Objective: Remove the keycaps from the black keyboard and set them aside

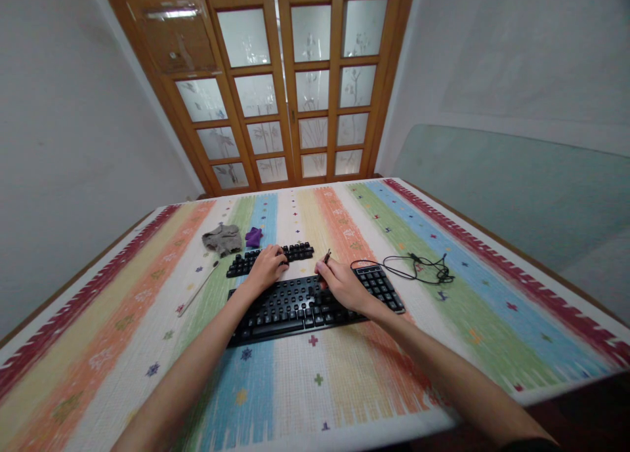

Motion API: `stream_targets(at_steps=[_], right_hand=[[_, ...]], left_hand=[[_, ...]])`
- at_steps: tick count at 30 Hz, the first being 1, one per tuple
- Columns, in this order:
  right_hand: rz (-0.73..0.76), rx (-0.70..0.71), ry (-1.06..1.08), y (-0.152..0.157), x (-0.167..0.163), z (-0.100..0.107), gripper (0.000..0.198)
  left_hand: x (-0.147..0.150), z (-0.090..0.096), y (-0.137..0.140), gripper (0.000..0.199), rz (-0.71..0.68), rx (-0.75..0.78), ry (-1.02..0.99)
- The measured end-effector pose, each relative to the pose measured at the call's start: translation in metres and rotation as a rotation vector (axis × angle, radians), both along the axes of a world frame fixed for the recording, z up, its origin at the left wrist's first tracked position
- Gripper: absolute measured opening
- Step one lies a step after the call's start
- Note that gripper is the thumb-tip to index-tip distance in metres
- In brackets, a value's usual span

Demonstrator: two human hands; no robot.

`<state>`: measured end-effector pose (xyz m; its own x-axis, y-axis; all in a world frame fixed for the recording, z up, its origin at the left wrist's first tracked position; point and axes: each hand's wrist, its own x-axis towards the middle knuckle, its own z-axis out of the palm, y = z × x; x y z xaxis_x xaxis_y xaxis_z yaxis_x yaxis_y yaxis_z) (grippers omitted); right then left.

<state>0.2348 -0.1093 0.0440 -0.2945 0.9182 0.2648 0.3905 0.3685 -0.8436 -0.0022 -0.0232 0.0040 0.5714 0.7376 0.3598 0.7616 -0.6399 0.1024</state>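
1. Head view: keyboard (278, 314) sits mid-table, part blocked by the right hand (343, 285).
2. That hand's curled round a small tool (328, 255), mostly covered, so no idea what kind.
3. Left hand (267, 268) is over the loose keys (239, 263); can't tell if it's gripping any.

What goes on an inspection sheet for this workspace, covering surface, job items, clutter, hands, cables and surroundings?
Surface: striped tablecloth, spread flat.
Job's things: keyboard, many keys missing from its main block, number pad keys in place; loose keys in rows behind it.
Clutter: grey cloth, purple cloth and thin stick with a dark tip, towards the left.
Grip: left hand at the loose keys; right hand pinching a small dark tool, kind unclear.
Cables: black cable, loosely bunched right of the keyboard.
Surroundings: wooden doors with glass panes ahead; pale walls; greenish panel at right.
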Motion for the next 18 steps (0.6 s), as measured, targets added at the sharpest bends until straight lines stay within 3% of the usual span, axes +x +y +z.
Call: stream_targets(at_steps=[8, 12, 15, 18], right_hand=[[0.019, 0.002, 0.008, -0.004, 0.003, 0.004, 0.038], [0.050, 0.020, 0.018, -0.005, 0.007, 0.004, 0.039], [0.062, 0.021, 0.059, -0.004, 0.010, 0.004, 0.041], [0.067, 0.017, 0.102, -0.003, 0.013, 0.003, 0.043]], left_hand=[[0.000, 0.000, -0.002, 0.004, 0.026, 0.013, 0.000], [0.005, 0.005, -0.012, 0.012, 0.014, -0.018, -0.165], [0.012, 0.013, -0.026, 0.019, -0.061, -0.149, -0.392], [0.021, 0.020, -0.043, 0.038, -0.171, -0.441, -0.616]])
